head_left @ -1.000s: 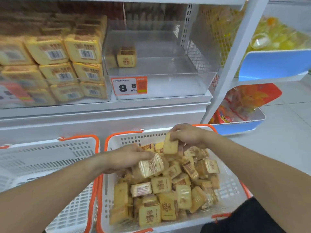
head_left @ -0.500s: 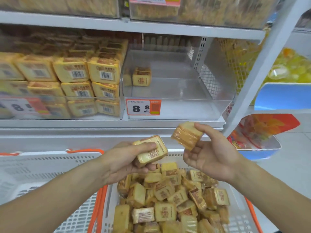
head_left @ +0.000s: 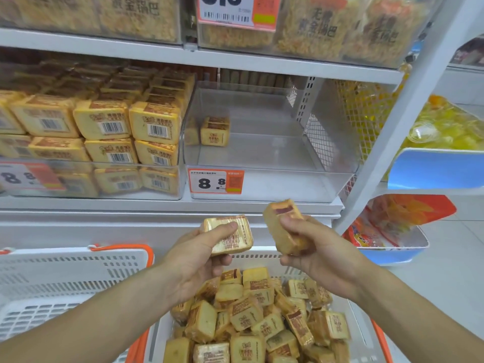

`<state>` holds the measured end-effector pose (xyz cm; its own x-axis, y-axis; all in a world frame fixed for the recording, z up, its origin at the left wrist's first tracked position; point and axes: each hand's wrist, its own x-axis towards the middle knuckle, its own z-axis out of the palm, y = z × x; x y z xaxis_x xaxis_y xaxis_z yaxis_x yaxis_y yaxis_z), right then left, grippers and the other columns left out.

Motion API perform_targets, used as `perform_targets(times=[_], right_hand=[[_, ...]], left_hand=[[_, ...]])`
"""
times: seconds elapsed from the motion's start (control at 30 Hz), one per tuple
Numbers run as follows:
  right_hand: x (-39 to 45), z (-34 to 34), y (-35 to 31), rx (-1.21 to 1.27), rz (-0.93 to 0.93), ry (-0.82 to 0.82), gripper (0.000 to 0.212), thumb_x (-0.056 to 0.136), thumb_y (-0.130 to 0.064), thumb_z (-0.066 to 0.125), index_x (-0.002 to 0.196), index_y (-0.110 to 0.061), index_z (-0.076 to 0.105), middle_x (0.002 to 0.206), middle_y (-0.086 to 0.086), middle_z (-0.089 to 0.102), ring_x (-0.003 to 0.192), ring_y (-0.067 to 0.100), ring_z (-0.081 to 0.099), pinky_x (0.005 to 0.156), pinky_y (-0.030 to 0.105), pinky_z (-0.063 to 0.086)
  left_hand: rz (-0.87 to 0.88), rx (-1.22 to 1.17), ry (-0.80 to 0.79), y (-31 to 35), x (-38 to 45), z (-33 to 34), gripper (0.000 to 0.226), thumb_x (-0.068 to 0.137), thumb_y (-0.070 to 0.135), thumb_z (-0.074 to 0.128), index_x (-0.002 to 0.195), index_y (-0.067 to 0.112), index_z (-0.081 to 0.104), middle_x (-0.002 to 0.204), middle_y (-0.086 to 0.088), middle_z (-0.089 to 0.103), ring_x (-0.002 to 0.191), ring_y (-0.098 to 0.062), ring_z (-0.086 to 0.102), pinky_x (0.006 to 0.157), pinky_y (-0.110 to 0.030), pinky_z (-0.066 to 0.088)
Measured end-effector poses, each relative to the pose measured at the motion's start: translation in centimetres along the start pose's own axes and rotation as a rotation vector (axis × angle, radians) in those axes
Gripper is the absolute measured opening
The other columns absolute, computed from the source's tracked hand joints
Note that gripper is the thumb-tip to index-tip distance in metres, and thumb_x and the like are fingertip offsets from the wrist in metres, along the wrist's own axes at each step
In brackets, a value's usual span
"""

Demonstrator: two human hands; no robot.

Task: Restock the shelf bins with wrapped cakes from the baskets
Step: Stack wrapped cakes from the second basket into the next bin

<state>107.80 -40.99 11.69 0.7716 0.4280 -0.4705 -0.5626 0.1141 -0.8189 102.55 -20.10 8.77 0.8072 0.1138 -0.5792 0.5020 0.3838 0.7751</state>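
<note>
Low in the middle of the frame sits a white basket with orange handles [head_left: 377, 334], heaped with wrapped cakes [head_left: 251, 318] lying every which way. To its left, at the lower left of the frame, stands a second white basket [head_left: 65, 273]; I can see only its slotted walls and floor.

On the shelf above, the clear bin at centre [head_left: 275, 179] holds a small stack of cakes [head_left: 215, 131] in its back left corner, against the left wall; the rest of its floor shows bare. A price tag reading 8.8 [head_left: 215, 181] is stuck on its front left. The clear bin at the left of the frame [head_left: 167, 195] is packed with rows of larger wrapped cakes with barcodes [head_left: 104, 132]. The top shelf carries bins of pale puffed snacks [head_left: 335, 27].

Both forearms reach up from the bottom corners, the hands raised above the full basket and just below the shelf edge. The left hand [head_left: 199, 258] grips one cake [head_left: 230, 235], thumb across its top face and fingers curled beneath. The right hand [head_left: 314, 247] grips another cake [head_left: 282, 226], tilted on end, thumb pressed on its near face. The two cakes are close but not touching.
</note>
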Motion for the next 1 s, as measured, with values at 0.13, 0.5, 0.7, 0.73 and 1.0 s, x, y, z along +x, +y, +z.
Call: perform_targets(times=[0.13, 0.5, 0.7, 0.73, 1.0], right_hand=[[0.0, -0.6, 0.3, 0.016, -0.03, -0.203, 0.069, 0.061, -0.004, 0.085, 0.125, -0.002, 0.059, 0.111, 0.017, 0.069, 0.094, 0.027, 0.069, 0.078, 0.037, 0.059], [0.7, -0.7, 1.7, -0.52, -0.56, -0.084, 0.058, 0.065, 0.006, 0.076, 0.111, -0.027, 0.063, 0.106, 0.011, 0.067, 0.097, 0.028, 0.065, 0.072, 0.04, 0.057], [0.6, -0.8, 1.3, -0.465, -0.53, -0.029, 0.067, 0.062, 0.011, 0.087, 0.116, -0.017, 0.059, 0.113, 0.004, 0.069, 0.106, 0.03, 0.067, 0.085, 0.049, 0.057], [0.6, -0.9, 1.2, -0.455, -0.521, -0.036, 0.068, 0.059, 0.004, 0.091, 0.116, -0.017, 0.059, 0.113, 0.006, 0.07, 0.107, 0.031, 0.067, 0.088, 0.049, 0.057], [0.4, 0.0, 1.7, -0.688, -0.604, -0.13, 0.062, 0.065, -0.022, 0.092, 0.117, -0.032, 0.059, 0.114, 0.001, 0.068, 0.109, 0.023, 0.064, 0.09, 0.038, 0.054]], left_hand=[[0.0, 0.044, -0.041, -0.3, -0.2, 0.3, 0.051, 0.083, 0.038, 0.075, 0.122, 0.006, 0.064, 0.097, -0.017, 0.077, 0.065, -0.024, 0.068, 0.043, -0.024, 0.042], [0.002, 0.039, -0.06, -0.3, -0.2, 0.1, 0.039, 0.092, 0.038, 0.067, 0.118, 0.009, 0.069, 0.101, -0.016, 0.077, 0.093, -0.032, 0.076, 0.072, -0.036, 0.061], [0.049, 0.032, -0.111, 0.1, -0.7, 0.5, 0.04, 0.099, 0.041, 0.055, 0.117, 0.009, 0.07, 0.103, -0.02, 0.076, 0.087, -0.035, 0.074, 0.075, -0.041, 0.06], [0.054, 0.031, -0.138, 0.1, -0.8, 0.6, 0.044, 0.1, 0.044, 0.051, 0.118, 0.009, 0.071, 0.104, -0.021, 0.075, 0.083, -0.035, 0.072, 0.07, -0.04, 0.057], [0.086, 0.137, -0.434, 0.2, -1.4, 0.8, 0.07, 0.094, 0.072, 0.032, 0.105, 0.021, 0.079, 0.098, -0.017, 0.074, 0.074, -0.029, 0.061, 0.056, -0.033, 0.042]])
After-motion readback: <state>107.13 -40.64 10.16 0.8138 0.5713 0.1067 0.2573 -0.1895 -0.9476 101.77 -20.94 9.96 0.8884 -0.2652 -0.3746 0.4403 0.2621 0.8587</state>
